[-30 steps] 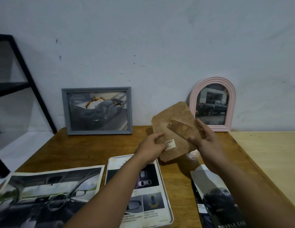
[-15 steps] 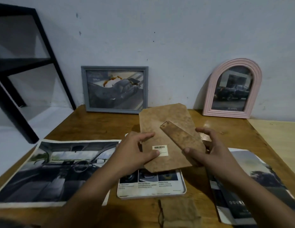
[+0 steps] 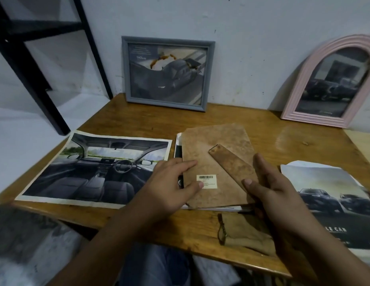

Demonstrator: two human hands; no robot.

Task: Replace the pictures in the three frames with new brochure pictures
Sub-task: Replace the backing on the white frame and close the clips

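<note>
A brown backing board (image 3: 217,145) with a hinged stand leg (image 3: 229,164) and a barcode sticker lies over a white frame (image 3: 178,145) flat on the wooden table (image 3: 138,124). My left hand (image 3: 169,182) presses on the board's left edge, fingers and thumb straight on top. My right hand (image 3: 277,193) holds the board's right edge, its thumb on the stand leg. A grey frame (image 3: 124,69) and a pink arched frame (image 3: 304,79) lean on the wall, each showing a car picture. A car-interior brochure picture (image 3: 93,168) lies at the left.
A brochure page with trucks (image 3: 328,193) lies at the right of the table. A brown cloth pouch (image 3: 246,232) sits near the front edge. A black metal shelf (image 3: 31,79) stands at the far left. Another blurred page (image 3: 25,244) is at bottom left.
Both hands brought the backing board down from in the air and onto the white frame. The view tilted down and shifted right over the table.
</note>
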